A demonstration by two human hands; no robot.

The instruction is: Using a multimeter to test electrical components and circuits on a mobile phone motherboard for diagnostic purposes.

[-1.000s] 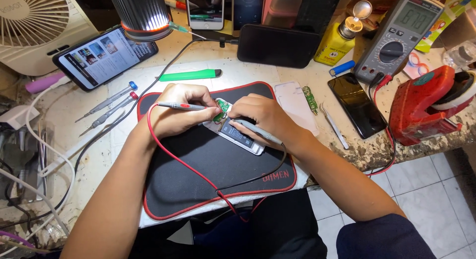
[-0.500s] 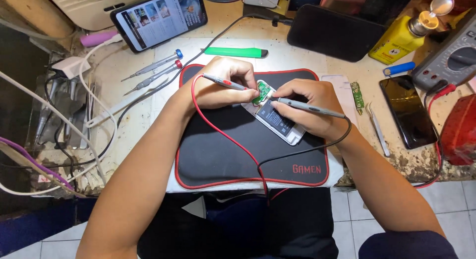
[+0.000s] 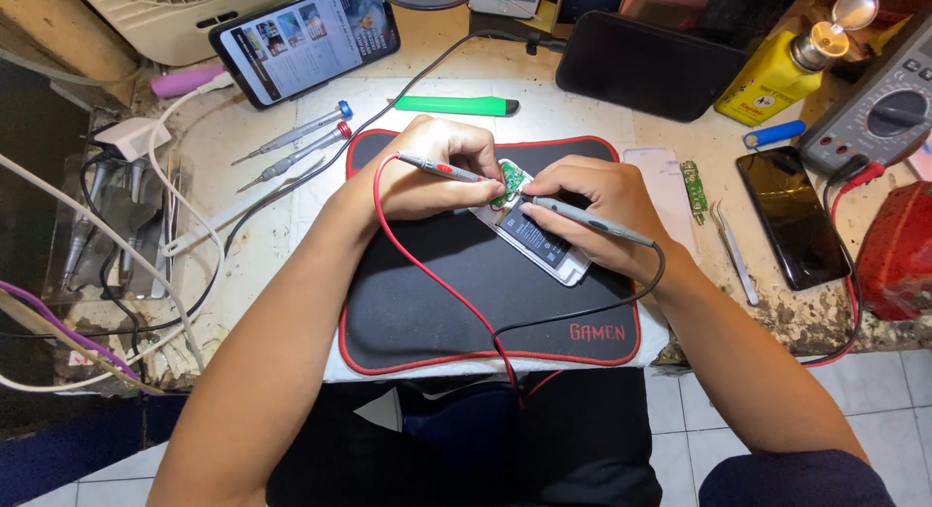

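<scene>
An opened phone (image 3: pixel 544 243) with a green circuit board (image 3: pixel 510 180) showing lies on a black mat with red trim (image 3: pixel 437 303). My left hand (image 3: pixel 437 172) grips a red test probe (image 3: pixel 442 165) with its tip at the board. My right hand (image 3: pixel 592 211) holds a grey-black test probe (image 3: pixel 592 221), its tip touching the same board. Red and black leads (image 3: pixel 466 303) trail off the mat's near edge toward my lap.
A multimeter (image 3: pixel 879 109) sits at the far right beside a dark phone (image 3: pixel 791 216), tweezers (image 3: pixel 733 255) and a small green board (image 3: pixel 691 189). Behind are a yellow bottle (image 3: pixel 777 75), a green tool (image 3: pixel 456 105), two screwdrivers (image 3: pixel 301 143), a lit phone (image 3: pixel 306 36) and tangled cables (image 3: pixel 126 235).
The view has shifted slightly. Both hands stay over the phone with the probes; the probe tips have closed in on the green board.
</scene>
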